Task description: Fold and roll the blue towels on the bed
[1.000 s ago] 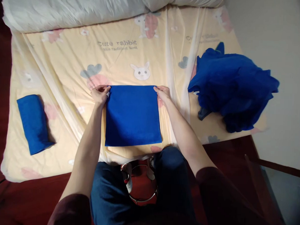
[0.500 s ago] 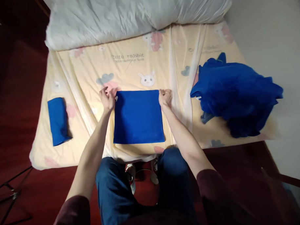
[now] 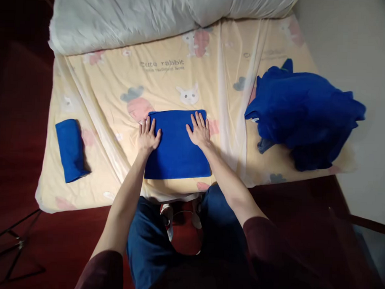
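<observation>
Palm-down, hands (image 3: 147,139) (image 3: 200,133) on blue cloth (image 3: 178,162)

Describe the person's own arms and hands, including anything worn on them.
Dark maroon sleeves end near the elbows, leaving the forearms bare. The left hand and right hand are ungloved, and no watch or bracelet shows on either wrist.

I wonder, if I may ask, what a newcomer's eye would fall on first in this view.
Probably the flat blue cloth near the front edge of the rabbit-print sheet, with the left hand and right hand spread at its upper left and right. The big crumpled blue heap on the right would likely draw the eye next, then the small blue bundle on the left.
</observation>
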`<act>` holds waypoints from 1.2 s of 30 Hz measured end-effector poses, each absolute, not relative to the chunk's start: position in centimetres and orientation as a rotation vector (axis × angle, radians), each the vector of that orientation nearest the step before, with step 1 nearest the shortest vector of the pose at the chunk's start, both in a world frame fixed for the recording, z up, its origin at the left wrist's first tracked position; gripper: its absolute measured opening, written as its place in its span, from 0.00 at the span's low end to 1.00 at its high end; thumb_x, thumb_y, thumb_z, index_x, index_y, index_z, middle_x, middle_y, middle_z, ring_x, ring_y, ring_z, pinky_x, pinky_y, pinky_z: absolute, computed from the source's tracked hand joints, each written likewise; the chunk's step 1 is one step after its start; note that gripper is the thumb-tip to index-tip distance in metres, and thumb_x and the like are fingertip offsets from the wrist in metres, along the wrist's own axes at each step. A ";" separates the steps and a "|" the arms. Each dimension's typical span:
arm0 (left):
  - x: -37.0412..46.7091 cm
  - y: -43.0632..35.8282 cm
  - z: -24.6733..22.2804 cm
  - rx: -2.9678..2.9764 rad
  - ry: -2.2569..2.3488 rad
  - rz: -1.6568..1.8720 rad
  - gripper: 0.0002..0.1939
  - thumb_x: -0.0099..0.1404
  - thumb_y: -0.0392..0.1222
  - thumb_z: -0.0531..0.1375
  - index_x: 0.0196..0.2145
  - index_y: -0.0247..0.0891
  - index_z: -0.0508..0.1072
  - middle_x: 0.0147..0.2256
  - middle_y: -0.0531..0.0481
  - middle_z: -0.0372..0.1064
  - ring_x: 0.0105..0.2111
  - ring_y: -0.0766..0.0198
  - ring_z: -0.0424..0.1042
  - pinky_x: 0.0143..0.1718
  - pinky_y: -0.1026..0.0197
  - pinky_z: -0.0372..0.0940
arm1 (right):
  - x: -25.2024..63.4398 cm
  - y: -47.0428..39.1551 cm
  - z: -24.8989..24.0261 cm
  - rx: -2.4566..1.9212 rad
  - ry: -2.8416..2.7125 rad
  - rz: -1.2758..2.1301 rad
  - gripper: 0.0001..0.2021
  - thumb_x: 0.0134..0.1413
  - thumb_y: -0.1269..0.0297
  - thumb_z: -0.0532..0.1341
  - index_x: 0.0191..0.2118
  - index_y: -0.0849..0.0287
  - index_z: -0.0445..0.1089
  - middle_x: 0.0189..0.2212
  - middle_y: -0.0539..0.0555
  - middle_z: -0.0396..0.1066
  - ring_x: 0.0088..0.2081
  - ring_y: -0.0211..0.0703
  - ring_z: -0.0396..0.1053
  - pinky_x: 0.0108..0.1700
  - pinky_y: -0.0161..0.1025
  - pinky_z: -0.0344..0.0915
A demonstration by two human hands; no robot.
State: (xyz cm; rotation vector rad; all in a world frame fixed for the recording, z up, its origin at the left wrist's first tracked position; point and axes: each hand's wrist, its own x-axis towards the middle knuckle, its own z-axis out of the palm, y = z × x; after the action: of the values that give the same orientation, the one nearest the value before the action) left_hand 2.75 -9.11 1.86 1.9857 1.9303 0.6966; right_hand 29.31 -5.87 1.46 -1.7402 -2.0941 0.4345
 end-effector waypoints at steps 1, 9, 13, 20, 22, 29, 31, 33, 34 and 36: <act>2.2 -8.9 1.9 1.969 1.927 0.705 0.37 0.74 0.57 0.52 0.73 0.35 0.60 0.76 0.40 0.44 0.77 0.45 0.40 0.76 0.37 0.32 | 29.5 -5.7 1.4 -1.747 -2.095 0.438 0.33 0.75 0.52 0.47 0.77 0.63 0.50 0.78 0.61 0.44 0.78 0.56 0.38 0.77 0.65 0.30; 5.9 -12.6 3.9 2.104 1.899 0.620 0.35 0.75 0.50 0.50 0.73 0.27 0.58 0.76 0.38 0.39 0.77 0.45 0.30 0.77 0.37 0.28 | 28.2 -7.5 3.2 -1.749 -2.188 0.337 0.31 0.73 0.61 0.48 0.76 0.67 0.53 0.78 0.62 0.43 0.79 0.59 0.36 0.77 0.68 0.28; 9.9 -16.9 3.8 2.266 1.755 0.393 0.35 0.75 0.47 0.49 0.74 0.27 0.56 0.76 0.37 0.40 0.77 0.47 0.35 0.77 0.39 0.34 | 25.5 -12.0 4.3 -1.680 -2.292 0.316 0.30 0.74 0.63 0.47 0.75 0.68 0.53 0.78 0.61 0.40 0.79 0.55 0.35 0.78 0.61 0.30; 9.9 -22.0 3.3 2.173 1.918 0.428 0.33 0.77 0.45 0.46 0.74 0.30 0.57 0.75 0.39 0.43 0.76 0.50 0.41 0.77 0.41 0.37 | 23.4 -19.9 3.7 -1.797 -2.171 0.456 0.29 0.76 0.60 0.43 0.75 0.65 0.54 0.77 0.60 0.46 0.78 0.47 0.41 0.78 0.53 0.35; 8.0 -23.6 3.3 2.112 2.005 0.489 0.33 0.77 0.46 0.45 0.74 0.30 0.57 0.75 0.38 0.44 0.76 0.50 0.42 0.77 0.42 0.37 | 24.7 -20.5 3.4 -1.851 -2.124 0.409 0.30 0.76 0.58 0.44 0.76 0.65 0.52 0.77 0.60 0.45 0.78 0.48 0.40 0.78 0.54 0.34; 2.9 -27.6 2.9 1.980 2.177 0.508 0.35 0.78 0.50 0.46 0.75 0.30 0.53 0.75 0.37 0.44 0.76 0.49 0.43 0.76 0.41 0.39 | 28.8 -21.2 3.2 -2.083 -1.985 0.418 0.32 0.77 0.54 0.43 0.77 0.64 0.47 0.78 0.60 0.40 0.79 0.48 0.38 0.78 0.54 0.33; 2.2 -28.5 3.2 1.978 2.193 0.458 0.36 0.77 0.50 0.47 0.75 0.28 0.54 0.75 0.34 0.46 0.76 0.46 0.45 0.76 0.40 0.40 | 29.8 -21.5 3.8 -2.109 -2.027 0.517 0.32 0.76 0.54 0.45 0.78 0.63 0.47 0.78 0.59 0.38 0.79 0.48 0.37 0.78 0.52 0.34; 1.5 -29.6 3.9 1.978 2.201 0.411 0.35 0.76 0.50 0.50 0.73 0.27 0.56 0.74 0.32 0.48 0.75 0.42 0.46 0.75 0.38 0.43 | 31.0 -21.8 4.8 -2.120 -2.080 0.620 0.32 0.75 0.55 0.48 0.78 0.61 0.48 0.79 0.59 0.37 0.79 0.49 0.36 0.78 0.53 0.37; 1.0 -30.3 4.2 1.977 2.208 0.395 0.35 0.75 0.49 0.52 0.73 0.27 0.58 0.73 0.31 0.50 0.75 0.40 0.47 0.74 0.36 0.45 | 31.7 -22.1 5.4 -2.116 -2.105 0.663 0.32 0.74 0.56 0.51 0.77 0.61 0.49 0.78 0.60 0.38 0.79 0.50 0.37 0.78 0.53 0.39; -0.1 -31.9 5.1 1.990 2.211 0.377 0.32 0.73 0.45 0.54 0.70 0.28 0.62 0.72 0.30 0.52 0.74 0.36 0.49 0.72 0.33 0.49 | 33.3 -22.8 6.6 -2.088 -2.126 0.711 0.32 0.70 0.61 0.58 0.75 0.60 0.55 0.77 0.62 0.44 0.78 0.53 0.42 0.77 0.53 0.44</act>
State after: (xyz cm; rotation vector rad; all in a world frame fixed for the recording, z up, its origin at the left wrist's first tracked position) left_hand -0.14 -31.93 5.14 1.9897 2.2114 0.3771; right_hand 33.27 -22.79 6.56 -2.0885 -2.1262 0.7109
